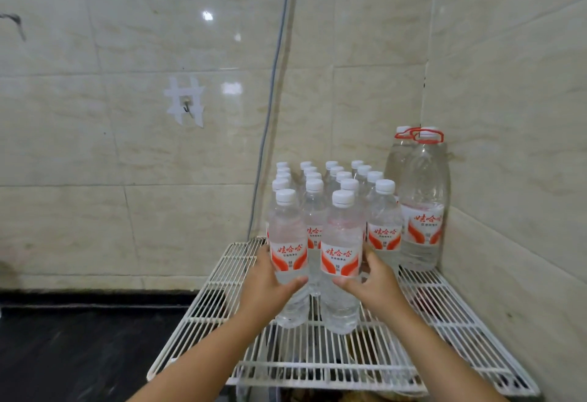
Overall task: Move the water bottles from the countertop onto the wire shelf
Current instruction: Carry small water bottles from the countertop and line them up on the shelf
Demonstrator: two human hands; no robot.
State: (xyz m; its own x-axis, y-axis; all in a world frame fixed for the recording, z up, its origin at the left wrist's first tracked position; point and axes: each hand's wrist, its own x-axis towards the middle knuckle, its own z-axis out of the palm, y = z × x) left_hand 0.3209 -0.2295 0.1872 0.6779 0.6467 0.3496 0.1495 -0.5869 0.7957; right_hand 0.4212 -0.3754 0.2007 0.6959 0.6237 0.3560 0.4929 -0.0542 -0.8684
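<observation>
Bottles, one in each hand, standing at the front of the wire shelf (pixel 470 335).

My left hand (pixel 268 287) wraps one full bottle (pixel 287 242), my right hand (pixel 374 284) another (pixel 341 252), both at the label (heavy, smooth, likely slippery; waist grips seem safest).

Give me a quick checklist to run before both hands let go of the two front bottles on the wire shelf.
1. Left hand grips the left front bottle: ok.
2. Right hand grips the right front bottle: ok.
3. Both bottles upright: ok.
4. Bases resting on the wire shelf: cannot tell, they may be just above it.
5. Standing in line with the rows of small bottles behind: ok.
6. Clear of the large jugs: ok.
</observation>
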